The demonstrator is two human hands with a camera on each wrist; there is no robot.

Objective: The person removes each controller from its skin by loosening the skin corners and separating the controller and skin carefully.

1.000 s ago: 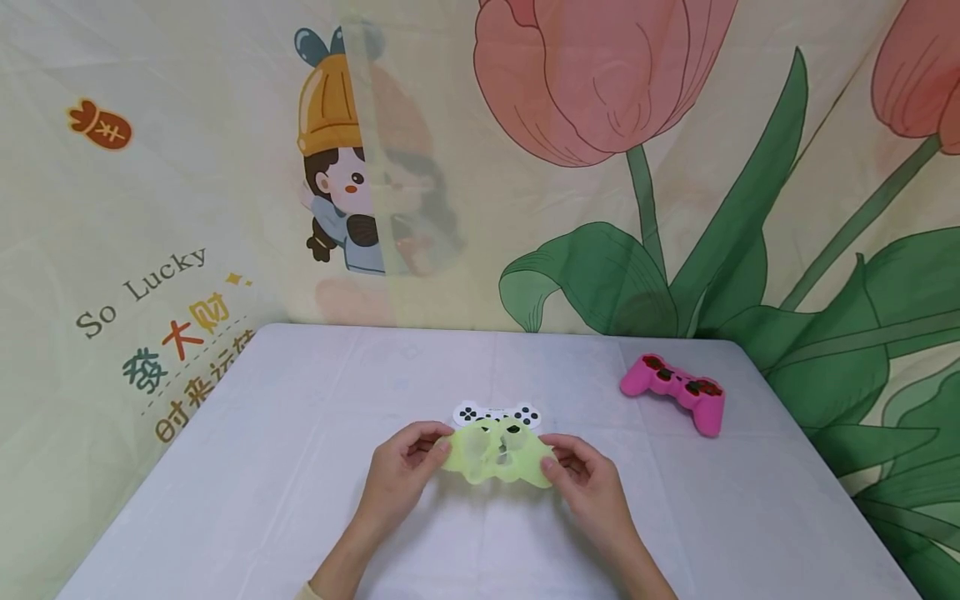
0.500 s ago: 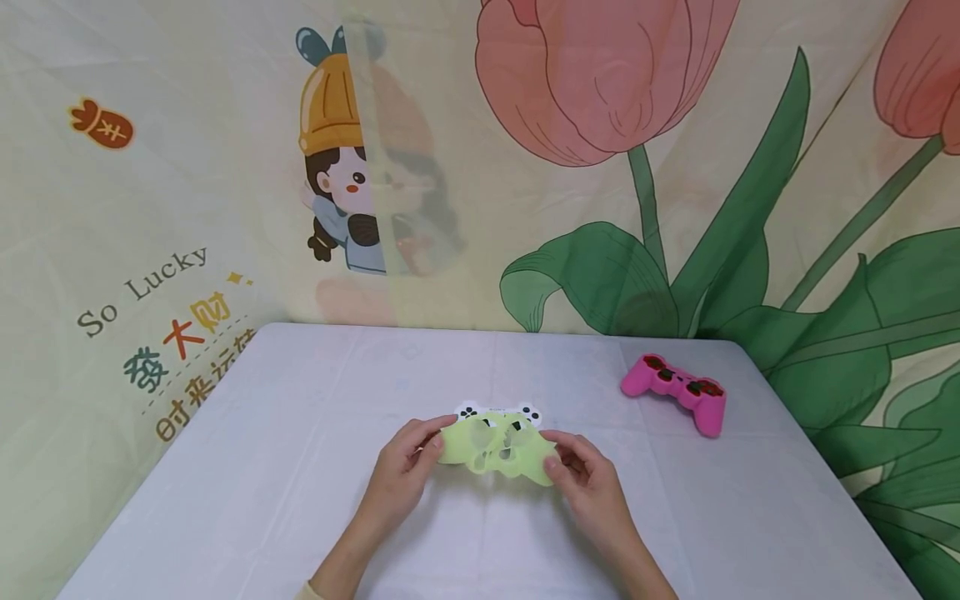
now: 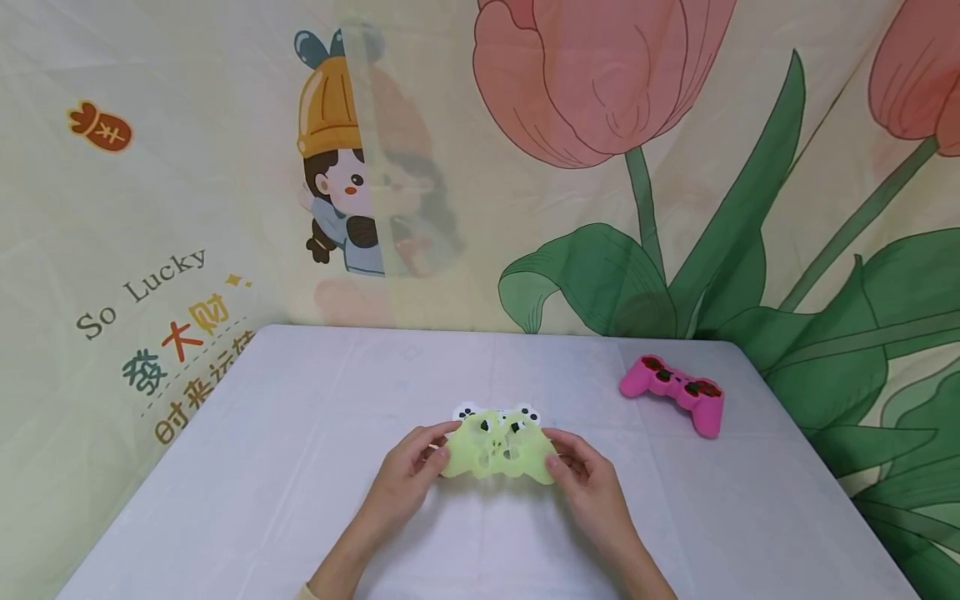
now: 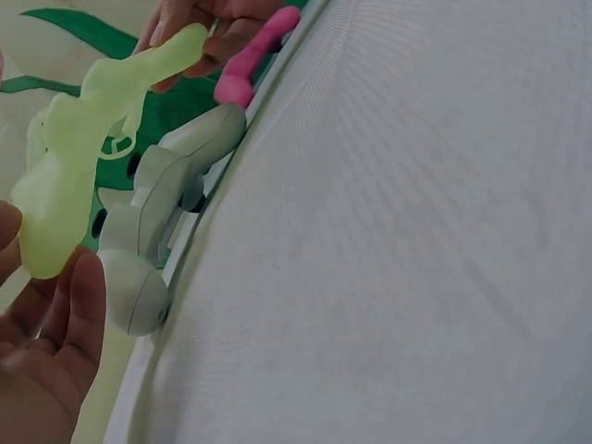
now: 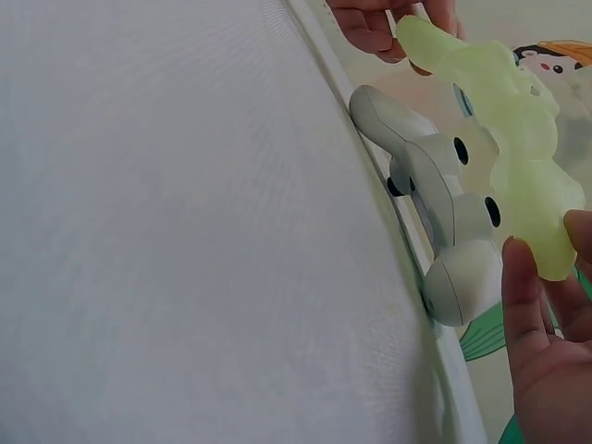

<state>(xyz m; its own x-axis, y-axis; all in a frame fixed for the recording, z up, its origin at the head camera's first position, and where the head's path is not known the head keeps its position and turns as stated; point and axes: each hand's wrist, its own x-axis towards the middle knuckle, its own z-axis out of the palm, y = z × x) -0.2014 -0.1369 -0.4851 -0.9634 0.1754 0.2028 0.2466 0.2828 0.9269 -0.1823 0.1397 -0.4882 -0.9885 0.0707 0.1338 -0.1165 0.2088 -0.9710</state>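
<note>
A translucent yellow-green silicone controller cover (image 3: pixel 467 454) is stretched between both hands above the middle of the table. My left hand (image 3: pixel 408 471) pinches one grip end of it between thumb and fingers. The other grip end is pinched the same way by my right hand (image 3: pixel 588 479). Just behind the cover, on the table, lies a white game controller (image 3: pixel 530 414), mostly hidden by it in the head view. Both wrist views show the cover (image 4: pixel 60 166) held apart from the controller (image 5: pixel 462 282), whose dark thumbsticks stand upward.
A pink game controller (image 3: pixel 708 417) with dark buttons lies toward the back right of the table. White cloth covers the table (image 3: pixel 300 467). Behind its far edge hangs a printed backdrop (image 3: pixel 450 308) with tulips and a cartoon figure.
The silicone cover has levelled out between the hands and hides more of the white controller. My left fingers have shifted slightly on its end; the right hand has barely moved.
</note>
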